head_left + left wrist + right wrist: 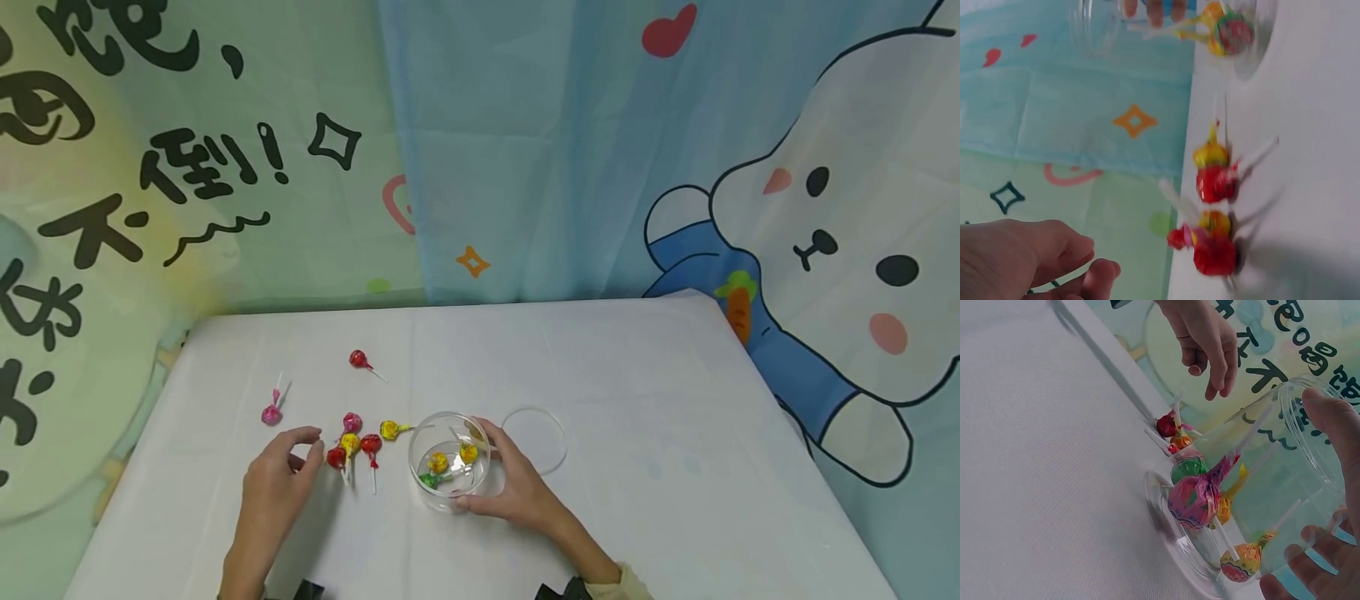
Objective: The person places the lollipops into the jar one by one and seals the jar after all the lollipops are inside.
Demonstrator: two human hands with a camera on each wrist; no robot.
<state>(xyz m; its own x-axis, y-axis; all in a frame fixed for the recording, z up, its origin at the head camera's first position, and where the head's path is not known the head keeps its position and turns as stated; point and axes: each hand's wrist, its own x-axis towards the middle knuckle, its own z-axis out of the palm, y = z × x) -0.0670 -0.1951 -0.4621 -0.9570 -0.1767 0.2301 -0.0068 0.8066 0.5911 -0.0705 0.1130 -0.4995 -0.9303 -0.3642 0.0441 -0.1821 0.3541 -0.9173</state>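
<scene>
My right hand (517, 487) grips a clear round jar (417, 475), its thumb and fingers spread around the side near the rim. Inside the jar lie several wrapped lollipops; the right wrist view shows a pink lollipop (1194, 500), a green lollipop (1189, 467) and yellow ones. Left of the jar is a cluster with a red lollipop (371, 444), a yellow lollipop (350, 443) and a pink lollipop (352, 422). Just beside that cluster hovers my left hand (273, 487), fingers loosely bent and holding nothing.
A yellow lollipop (390, 430) lies by the jar's left side. Farther back are a lone red lollipop (358, 359) and a pink lollipop (272, 414). A clear round lid (562, 433) lies right of the jar on the white tablecloth (675, 467). Printed curtains hang behind.
</scene>
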